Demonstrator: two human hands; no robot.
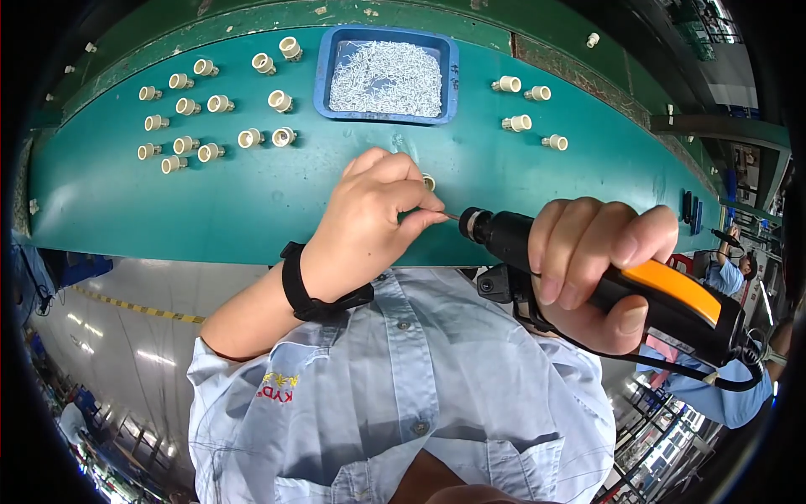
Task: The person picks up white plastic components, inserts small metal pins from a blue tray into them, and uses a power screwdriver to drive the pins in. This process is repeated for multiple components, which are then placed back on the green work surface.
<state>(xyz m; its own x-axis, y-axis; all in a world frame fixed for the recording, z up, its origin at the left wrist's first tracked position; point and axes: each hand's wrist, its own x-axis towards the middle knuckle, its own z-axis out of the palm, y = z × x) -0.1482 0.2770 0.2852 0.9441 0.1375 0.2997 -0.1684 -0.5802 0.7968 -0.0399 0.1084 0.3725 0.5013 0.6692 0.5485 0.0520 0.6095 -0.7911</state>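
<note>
Over the green bench [277,202], the left hand [374,200] pinches the tip of the bit [454,217], any screw there hidden, just by a partly covered cream socket [430,182], while the right hand [600,252] wraps the black-and-orange screwdriver [509,238], which could nick skin if it slipped or spun early.

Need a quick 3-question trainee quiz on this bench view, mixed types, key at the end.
1. Which of the person's hands is wrapped around the black-and-orange power tool?
2. True or false: the blue tray is filled with cream fittings.
3. Fill the gap: on the green bench, more cream fittings sit to the ____ of the tray.

Key:
1. The right hand.
2. False; it holds many small silvery-white pieces.
3. Left.
</note>
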